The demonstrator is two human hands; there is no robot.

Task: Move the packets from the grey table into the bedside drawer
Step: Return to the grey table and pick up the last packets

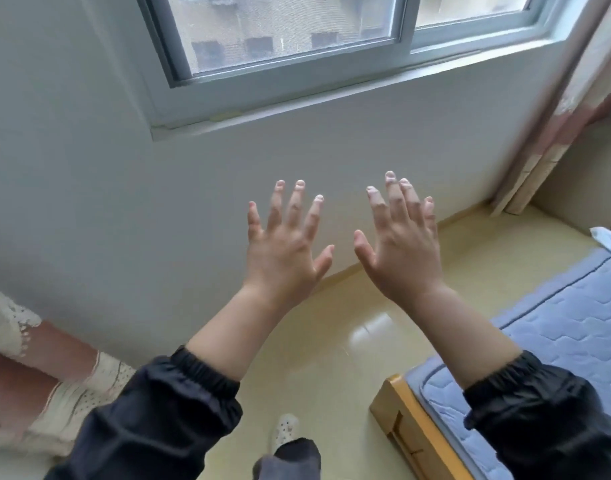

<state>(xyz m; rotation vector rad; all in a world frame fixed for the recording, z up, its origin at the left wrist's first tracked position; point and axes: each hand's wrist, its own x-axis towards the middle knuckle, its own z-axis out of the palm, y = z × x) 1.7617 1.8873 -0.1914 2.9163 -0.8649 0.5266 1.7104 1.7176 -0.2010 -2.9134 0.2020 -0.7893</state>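
Observation:
My left hand (285, 247) and my right hand (399, 251) are both raised in front of me, backs toward the camera, fingers spread and straight. Neither hand holds anything. They hover side by side in front of a pale wall, a small gap between the thumbs. Dark sleeves cover both forearms up to the wrists. No packets, grey table or bedside drawer appear in this view.
A window (297, 32) sits high in the wall ahead. A bed with a blue quilted mattress (557, 341) and wooden frame (401, 420) stands at the right. Curtains hang at the right (557, 116) and lower left (37, 375). Glossy yellow floor (332, 358) lies below, with my shoe (285, 431).

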